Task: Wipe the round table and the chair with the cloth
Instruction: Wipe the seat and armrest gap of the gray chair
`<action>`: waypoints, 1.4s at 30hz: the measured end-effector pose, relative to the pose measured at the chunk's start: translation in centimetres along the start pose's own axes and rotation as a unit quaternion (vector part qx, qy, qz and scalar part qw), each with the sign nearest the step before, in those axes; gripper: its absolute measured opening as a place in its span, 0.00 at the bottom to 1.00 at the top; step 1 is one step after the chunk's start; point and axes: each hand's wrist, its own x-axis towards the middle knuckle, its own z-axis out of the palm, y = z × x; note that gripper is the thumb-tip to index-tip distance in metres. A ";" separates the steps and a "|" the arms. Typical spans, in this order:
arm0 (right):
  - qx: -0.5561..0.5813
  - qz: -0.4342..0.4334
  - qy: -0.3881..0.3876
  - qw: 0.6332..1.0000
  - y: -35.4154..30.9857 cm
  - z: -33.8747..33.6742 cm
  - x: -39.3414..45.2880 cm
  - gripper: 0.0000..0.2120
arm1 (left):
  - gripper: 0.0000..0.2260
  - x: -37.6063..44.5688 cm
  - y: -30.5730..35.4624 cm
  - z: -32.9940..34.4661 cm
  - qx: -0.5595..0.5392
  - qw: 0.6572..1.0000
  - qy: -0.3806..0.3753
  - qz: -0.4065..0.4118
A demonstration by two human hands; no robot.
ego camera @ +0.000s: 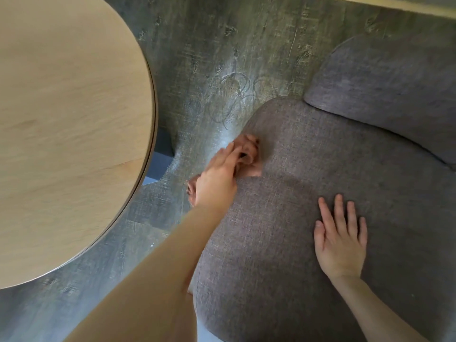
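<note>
The round table point(69, 134) stood left of the grey chair point(308, 218), apart from it. The right hand point(341, 240) lay flat on the seat, fingers straight. The left hand point(217, 180) pressed the bunched cloth point(250, 155) against the seat's left edge.

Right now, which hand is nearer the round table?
Left. The left hand holds the cloth at the chair edge facing the round table; the right hand lies flat mid-seat, farther away.

The floor point(217, 45) is covered in grey boards with a wood pattern, and pale scratch marks point(237, 95) are seen on it. Light is shone back from the middle part. A pale yellow strip point(394, 3) is seen along the top right edge.
</note>
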 end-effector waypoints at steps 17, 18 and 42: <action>0.001 0.001 -0.013 1.000 -0.1 -0.1 -0.1 0.24 | 0.26 -9.5 -7.9 -0.6 -0.066 0.975 -0.024 -0.211; 0.002 0.002 -0.013 1.000 -0.1 -0.2 -0.1 0.24 | 0.27 -7.4 -6.0 -1.1 -0.082 0.984 0.009 -0.161; 0.013 0.002 -0.069 0.998 -0.2 -1.0 0.0 0.24 | 0.25 -3.1 -4.5 -3.6 -0.087 0.976 0.103 -0.171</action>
